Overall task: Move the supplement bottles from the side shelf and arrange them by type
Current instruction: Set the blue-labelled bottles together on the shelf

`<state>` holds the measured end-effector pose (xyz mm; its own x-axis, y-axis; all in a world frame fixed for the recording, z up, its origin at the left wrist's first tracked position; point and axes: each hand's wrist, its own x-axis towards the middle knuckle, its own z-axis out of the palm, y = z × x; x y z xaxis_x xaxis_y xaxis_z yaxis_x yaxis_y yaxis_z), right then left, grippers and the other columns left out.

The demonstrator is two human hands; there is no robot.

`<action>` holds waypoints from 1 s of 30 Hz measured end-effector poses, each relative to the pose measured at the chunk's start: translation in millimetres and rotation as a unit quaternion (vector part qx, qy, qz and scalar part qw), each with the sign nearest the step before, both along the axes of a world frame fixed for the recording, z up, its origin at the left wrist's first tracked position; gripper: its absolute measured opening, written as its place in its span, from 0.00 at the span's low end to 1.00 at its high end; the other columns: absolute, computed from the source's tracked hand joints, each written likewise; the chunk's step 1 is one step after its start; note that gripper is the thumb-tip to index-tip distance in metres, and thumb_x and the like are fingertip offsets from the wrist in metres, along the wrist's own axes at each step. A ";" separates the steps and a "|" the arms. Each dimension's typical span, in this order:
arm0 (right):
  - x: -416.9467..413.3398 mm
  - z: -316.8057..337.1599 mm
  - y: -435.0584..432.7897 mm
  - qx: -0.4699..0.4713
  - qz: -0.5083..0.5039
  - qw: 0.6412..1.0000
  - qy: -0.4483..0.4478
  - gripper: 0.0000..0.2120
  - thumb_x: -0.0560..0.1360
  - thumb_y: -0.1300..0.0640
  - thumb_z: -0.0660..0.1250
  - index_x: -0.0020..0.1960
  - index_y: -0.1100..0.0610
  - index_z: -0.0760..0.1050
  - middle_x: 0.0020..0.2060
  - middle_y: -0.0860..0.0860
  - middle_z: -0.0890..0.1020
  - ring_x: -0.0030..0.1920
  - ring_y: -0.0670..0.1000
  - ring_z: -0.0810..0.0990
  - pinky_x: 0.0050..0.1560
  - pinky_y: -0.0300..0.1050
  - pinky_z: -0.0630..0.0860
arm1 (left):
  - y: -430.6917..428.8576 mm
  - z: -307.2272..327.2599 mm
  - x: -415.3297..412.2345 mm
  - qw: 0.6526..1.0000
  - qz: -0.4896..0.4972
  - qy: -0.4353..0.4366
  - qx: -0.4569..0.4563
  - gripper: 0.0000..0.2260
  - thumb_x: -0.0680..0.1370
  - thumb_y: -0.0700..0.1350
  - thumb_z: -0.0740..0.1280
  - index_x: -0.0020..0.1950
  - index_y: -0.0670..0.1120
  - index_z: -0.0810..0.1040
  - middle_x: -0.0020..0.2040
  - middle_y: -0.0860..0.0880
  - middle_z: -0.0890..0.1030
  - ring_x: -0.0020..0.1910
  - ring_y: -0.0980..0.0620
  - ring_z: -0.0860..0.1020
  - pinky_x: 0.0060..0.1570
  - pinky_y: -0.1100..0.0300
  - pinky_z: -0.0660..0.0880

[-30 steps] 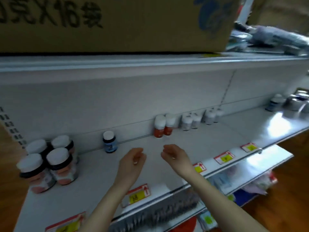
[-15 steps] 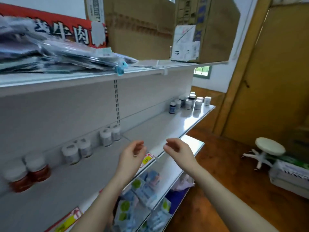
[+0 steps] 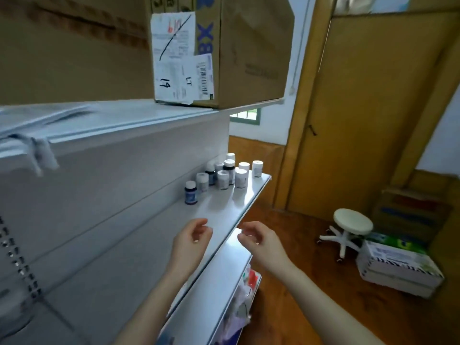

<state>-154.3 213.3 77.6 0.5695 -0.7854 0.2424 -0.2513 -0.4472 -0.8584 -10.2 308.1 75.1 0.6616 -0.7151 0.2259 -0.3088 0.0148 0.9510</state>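
Observation:
Several small supplement bottles (image 3: pixel 222 175) stand clustered at the far end of the white shelf (image 3: pixel 246 200), most with white caps. One dark blue bottle (image 3: pixel 190 192) stands nearest, by the back panel, and a white one (image 3: pixel 257 168) sits at the shelf's outer corner. My left hand (image 3: pixel 193 239) hovers over the shelf's front edge, fingers loosely curled and empty. My right hand (image 3: pixel 258 241) is just beyond the edge, also loosely curled and holding nothing. Both hands are well short of the bottles.
Cardboard boxes (image 3: pixel 219 51) sit on the top shelf overhead. A lower shelf (image 3: pixel 224 277) holds packets. To the right are a wooden door (image 3: pixel 373 108), a white stool (image 3: pixel 352 224) and stacked boxes (image 3: pixel 395 267) on the wooden floor.
My view has swung right along the shelf, from the red and large-capped bottles to the cluster at its end. Both hands stayed raised, empty and close together.

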 end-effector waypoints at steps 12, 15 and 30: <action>75.5 -16.2 -209.4 0.037 0.070 0.997 0.011 0.16 0.74 0.56 0.67 0.60 0.59 0.73 0.48 0.49 0.78 0.49 0.46 0.78 0.48 0.30 0.74 | -187.9 -10.5 54.0 0.992 0.097 -0.019 0.082 0.11 0.76 0.43 0.65 0.58 0.47 0.75 0.48 0.51 0.77 0.49 0.53 0.75 0.50 0.63 0.68; 104.0 -18.7 -249.4 0.051 0.123 0.991 0.031 0.16 0.74 0.55 0.67 0.61 0.57 0.72 0.50 0.49 0.78 0.50 0.46 0.78 0.45 0.28 0.72 | -214.6 -14.3 71.6 0.983 0.156 -0.006 0.098 0.11 0.75 0.43 0.66 0.58 0.46 0.75 0.48 0.49 0.78 0.48 0.52 0.76 0.49 0.63 0.68; 288.7 -72.1 -290.4 0.031 0.306 0.940 0.148 0.16 0.75 0.59 0.64 0.62 0.60 0.68 0.52 0.51 0.74 0.52 0.50 0.75 0.47 0.39 0.69 | -242.5 -58.7 177.3 0.924 0.282 0.021 0.256 0.22 0.77 0.42 0.63 0.70 0.40 0.63 0.67 0.42 0.71 0.63 0.47 0.73 0.60 0.60 0.67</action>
